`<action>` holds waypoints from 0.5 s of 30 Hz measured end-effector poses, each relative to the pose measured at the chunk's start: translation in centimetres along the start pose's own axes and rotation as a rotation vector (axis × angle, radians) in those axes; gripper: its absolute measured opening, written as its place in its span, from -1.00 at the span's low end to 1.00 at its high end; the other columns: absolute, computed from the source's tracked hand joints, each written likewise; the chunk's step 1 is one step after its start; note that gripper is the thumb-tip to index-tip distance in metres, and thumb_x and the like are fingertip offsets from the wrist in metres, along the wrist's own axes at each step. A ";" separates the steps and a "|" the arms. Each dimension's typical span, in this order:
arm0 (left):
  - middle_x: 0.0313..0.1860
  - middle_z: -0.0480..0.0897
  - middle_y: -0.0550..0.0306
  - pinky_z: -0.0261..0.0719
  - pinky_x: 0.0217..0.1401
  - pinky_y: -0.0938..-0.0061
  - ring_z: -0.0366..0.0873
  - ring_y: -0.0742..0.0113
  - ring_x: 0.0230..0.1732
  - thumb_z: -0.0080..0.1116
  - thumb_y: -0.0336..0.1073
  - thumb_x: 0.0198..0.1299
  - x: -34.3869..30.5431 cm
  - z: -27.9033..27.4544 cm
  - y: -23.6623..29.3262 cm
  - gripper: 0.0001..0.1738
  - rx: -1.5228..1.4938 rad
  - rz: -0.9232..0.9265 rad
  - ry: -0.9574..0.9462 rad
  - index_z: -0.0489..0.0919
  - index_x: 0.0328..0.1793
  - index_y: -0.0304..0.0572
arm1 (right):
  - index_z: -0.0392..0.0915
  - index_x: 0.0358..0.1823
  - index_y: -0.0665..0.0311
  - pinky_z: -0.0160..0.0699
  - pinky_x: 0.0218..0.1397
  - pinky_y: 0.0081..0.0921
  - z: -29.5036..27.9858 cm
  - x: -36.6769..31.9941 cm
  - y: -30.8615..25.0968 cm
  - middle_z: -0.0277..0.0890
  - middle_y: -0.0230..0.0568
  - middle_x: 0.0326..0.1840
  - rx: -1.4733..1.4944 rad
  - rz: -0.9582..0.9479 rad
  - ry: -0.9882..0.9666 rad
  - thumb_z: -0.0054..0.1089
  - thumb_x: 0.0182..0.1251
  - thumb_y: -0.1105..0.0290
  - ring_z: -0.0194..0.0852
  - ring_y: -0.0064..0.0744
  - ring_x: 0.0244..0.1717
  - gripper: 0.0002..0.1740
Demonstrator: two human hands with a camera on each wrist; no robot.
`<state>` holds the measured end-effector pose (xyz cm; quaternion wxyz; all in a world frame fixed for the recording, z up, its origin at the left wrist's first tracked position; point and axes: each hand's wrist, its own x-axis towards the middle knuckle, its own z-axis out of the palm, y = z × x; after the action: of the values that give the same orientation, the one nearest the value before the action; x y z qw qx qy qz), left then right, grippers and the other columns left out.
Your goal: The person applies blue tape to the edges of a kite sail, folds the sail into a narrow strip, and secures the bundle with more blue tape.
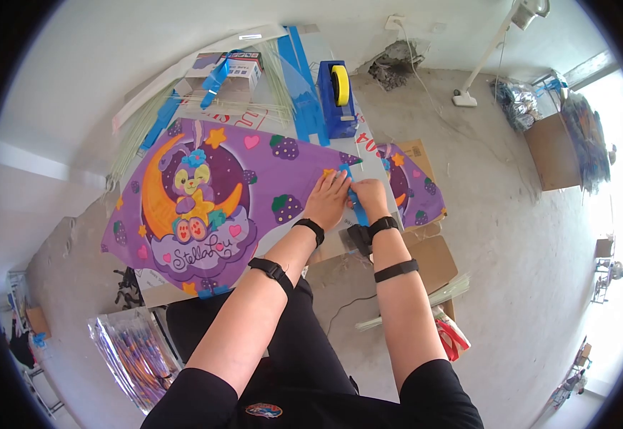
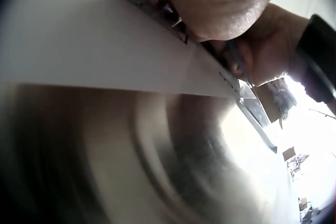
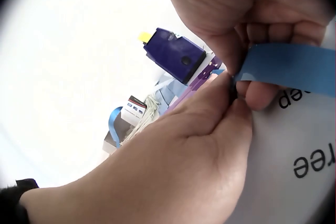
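In the right wrist view, printed letters [image 3: 317, 159] are seen below the blue strip [image 1: 359, 210]; only in the head view is the purple sheet [image 1: 254, 193] shown whole, to the strip's left. A yellow tape roll [image 1: 341, 86] is held in the dispenser [image 1: 324, 100] at the far side. The strip is gripped by the right hand [image 1: 370, 199]; the sheet's right end is touched by the left hand [image 1: 328, 200], its fingers nearly straight.
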<state>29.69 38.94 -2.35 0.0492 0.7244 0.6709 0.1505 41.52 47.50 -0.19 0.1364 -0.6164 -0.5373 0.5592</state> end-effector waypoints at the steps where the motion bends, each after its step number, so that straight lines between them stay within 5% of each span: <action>1: 0.44 0.27 0.10 -0.01 0.52 0.20 0.11 0.13 0.48 -0.08 -0.20 0.28 0.0 0.0 0.0 -0.45 0.005 -0.002 -0.003 0.31 0.40 -0.12 | 0.59 -0.53 0.39 0.51 -0.51 -0.40 0.0 -0.1 -0.1 0.57 -0.14 -0.64 -0.035 -0.021 0.004 0.12 0.16 0.29 0.60 -0.32 -0.64 -0.72; 8: 0.45 0.26 0.11 0.05 0.50 0.21 0.12 0.14 0.47 -0.10 -0.21 0.29 0.2 -0.2 -0.3 -0.48 -0.022 -0.010 -0.055 0.33 0.38 -0.11 | 0.58 -0.49 0.40 0.54 -0.45 -0.38 -1.3 -0.4 0.0 0.59 -0.09 -0.58 -0.012 -0.026 -0.033 0.15 0.18 0.19 0.59 -0.27 -0.62 -0.65; 11: 0.45 0.26 0.11 0.08 0.48 0.20 0.13 0.13 0.47 -0.09 -0.22 0.29 0.2 0.0 -0.3 -0.49 -0.036 -0.020 -0.049 0.34 0.37 -0.12 | 0.56 -0.42 0.40 0.47 -0.53 -0.50 -2.5 -0.6 0.0 0.56 -0.20 -0.55 -0.337 -0.070 0.077 0.23 0.21 0.16 0.57 -0.39 -0.56 -0.64; 13: 0.46 0.26 0.11 0.08 0.49 0.20 0.13 0.12 0.46 -0.09 -0.21 0.30 0.3 -0.2 -0.1 -0.49 -0.019 -0.019 -0.067 0.33 0.38 -0.11 | 0.60 -0.39 0.30 0.55 -0.26 -0.30 -3.9 -1.2 -1.1 0.61 -0.05 -0.46 -0.684 -0.442 0.339 0.18 0.18 0.16 0.63 -0.14 -0.37 -0.69; 15: 0.46 0.25 0.12 0.08 0.49 0.20 0.13 0.11 0.46 -0.10 -0.21 0.31 0.3 -0.4 0.0 -0.49 -0.002 -0.017 -0.082 0.33 0.39 -0.11 | 0.61 -0.35 0.27 0.55 -0.24 -0.29 -5.1 -0.4 -3.9 0.62 -0.08 -0.44 -0.615 -0.481 0.283 0.18 0.18 0.16 0.63 -0.14 -0.33 -0.71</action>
<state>29.64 39.17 -1.94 0.0786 0.7241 0.6745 0.1211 43.84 50.90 4.73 0.1452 -0.5563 -0.7838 0.2347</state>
